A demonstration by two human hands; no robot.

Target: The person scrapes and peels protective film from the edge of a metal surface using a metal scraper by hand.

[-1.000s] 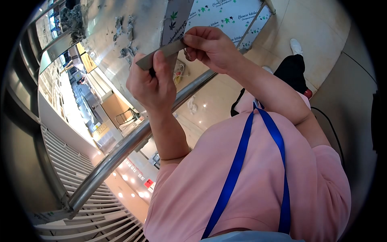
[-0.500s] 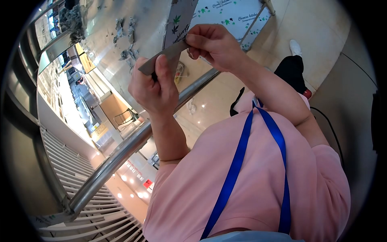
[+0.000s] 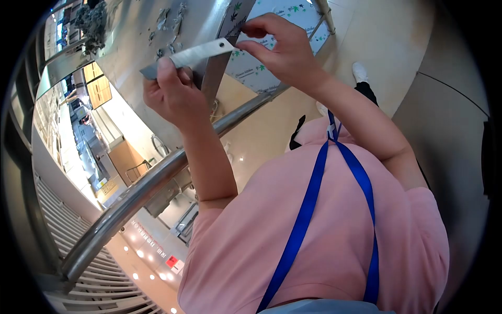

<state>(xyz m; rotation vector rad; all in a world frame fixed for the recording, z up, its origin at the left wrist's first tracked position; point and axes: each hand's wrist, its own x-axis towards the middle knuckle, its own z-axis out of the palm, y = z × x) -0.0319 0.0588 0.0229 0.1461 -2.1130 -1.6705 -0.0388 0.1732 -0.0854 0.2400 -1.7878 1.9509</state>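
Observation:
A flat, shiny snap-off cutter blade (image 3: 203, 52) with a small round hole at one end is held up in front of me. My left hand (image 3: 175, 97) pinches its lower left part between thumb and fingers. Close to the holed end is my right hand (image 3: 285, 47), its thumb and index finger apart, holding nothing. Behind the blade lies a stainless steel surface (image 3: 136, 73) with grey scraps of residue (image 3: 170, 23) on it. A strip of printed film runs along the steel edge beyond my hands.
A panel in leaf-printed film (image 3: 256, 70) stands beyond my right hand. A round metal rail (image 3: 136, 196) crosses diagonally below my arms, and white slats (image 3: 63, 225) lie at lower left. Someone's white shoe (image 3: 360, 72) is on the tiled floor.
My right hand has let go of the blade and spread its fingers. My left hand has moved left with the blade, whose bright flat face now shows.

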